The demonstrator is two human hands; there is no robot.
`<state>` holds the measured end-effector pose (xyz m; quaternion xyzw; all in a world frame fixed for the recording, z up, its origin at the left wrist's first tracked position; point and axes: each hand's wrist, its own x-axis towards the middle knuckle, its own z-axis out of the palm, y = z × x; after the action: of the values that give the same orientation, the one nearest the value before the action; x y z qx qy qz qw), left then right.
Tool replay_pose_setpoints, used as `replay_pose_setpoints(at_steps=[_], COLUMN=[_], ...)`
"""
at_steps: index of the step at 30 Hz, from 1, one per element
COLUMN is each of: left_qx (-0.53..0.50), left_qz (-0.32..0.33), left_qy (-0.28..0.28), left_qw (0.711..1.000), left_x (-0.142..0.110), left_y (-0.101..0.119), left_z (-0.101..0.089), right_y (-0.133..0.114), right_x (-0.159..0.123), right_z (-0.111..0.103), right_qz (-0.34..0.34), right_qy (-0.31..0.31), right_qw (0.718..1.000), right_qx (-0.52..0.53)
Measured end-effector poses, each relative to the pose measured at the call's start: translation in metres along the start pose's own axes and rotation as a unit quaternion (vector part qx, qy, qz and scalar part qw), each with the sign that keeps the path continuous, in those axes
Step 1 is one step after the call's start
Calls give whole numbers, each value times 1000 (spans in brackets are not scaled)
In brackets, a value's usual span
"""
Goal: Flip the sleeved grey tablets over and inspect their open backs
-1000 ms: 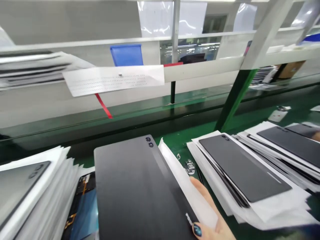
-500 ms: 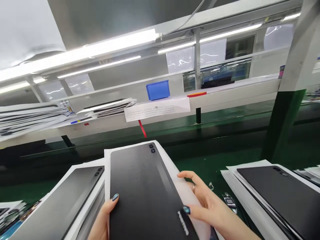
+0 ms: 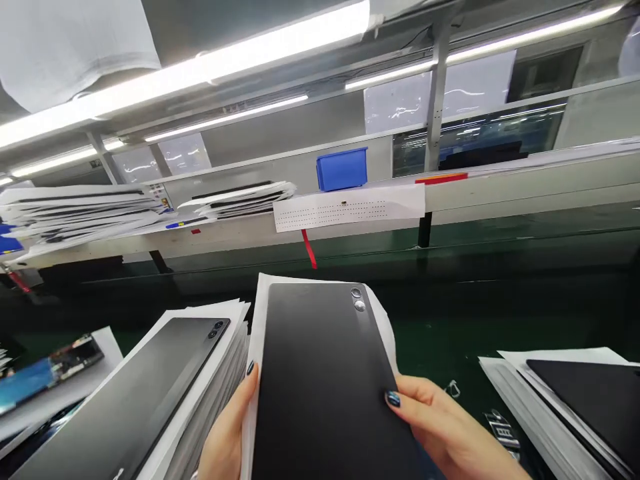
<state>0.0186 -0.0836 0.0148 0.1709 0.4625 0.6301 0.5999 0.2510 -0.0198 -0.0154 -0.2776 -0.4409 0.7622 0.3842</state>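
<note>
A dark grey tablet back cover (image 3: 325, 380) with two round camera rings at its upper right corner is held up in front of me, a white sheet (image 3: 261, 313) showing behind it. My left hand (image 3: 227, 427) grips the left edge, its thumb over the white sheet beside the cover. On the right edge my right hand (image 3: 440, 420) pinches the cover, thumb on its face and fingers hidden behind. Just left of my left hand lies a stack of white sheets (image 3: 210, 380) topped by another grey tablet back cover (image 3: 145, 393).
At right sits a stack of sheets (image 3: 520, 400) with a dark cover (image 3: 595, 400) on top; small metal parts (image 3: 503, 430) lie beside it. A tablet with exposed circuitry (image 3: 45, 373) is at far left. The shelf holds a blue bin (image 3: 343, 170) and paper stacks (image 3: 85, 213).
My right fingers have moved from spread over the white sheet to closed on the cover's right edge. The view has swung left, and the cover sits further right and more upright.
</note>
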Motion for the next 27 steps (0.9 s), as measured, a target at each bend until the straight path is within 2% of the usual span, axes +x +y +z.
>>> replay_pose_setpoints(at_steps=[3,7,12,14,16,19,23,27], left_qx=[-52,-82,-80,-70,-34,5,-2,11], left_qz=[-34,-50,-53,-52,-32,-13,-25,-44], left_qy=[-46,-64,-131,-115,-67,-16,25,31], left_qw=[997,993,987,990,997,1000,999,999], left_x=[3,7,9,10,11,12,12,15], left_y=[0,1,2,1,0,1,8,14], left_z=[3,3,6,7,7,10,15,14], right_y=[-6,-8,-8,-7,-6,-6,-7,-2], right_x=[-3,-6,2,5,7,8,13,19], right_z=[-3,-3,-2,-2,-1,1,1,-1], right_qz=[35,48,47,45,54,41,13,35], right_qy=[28,80,47,30,29,56,103,52], right_qw=[999,995,998,998,997,995,987,986], right_qx=[26,20,20,29,38,65,126,158])
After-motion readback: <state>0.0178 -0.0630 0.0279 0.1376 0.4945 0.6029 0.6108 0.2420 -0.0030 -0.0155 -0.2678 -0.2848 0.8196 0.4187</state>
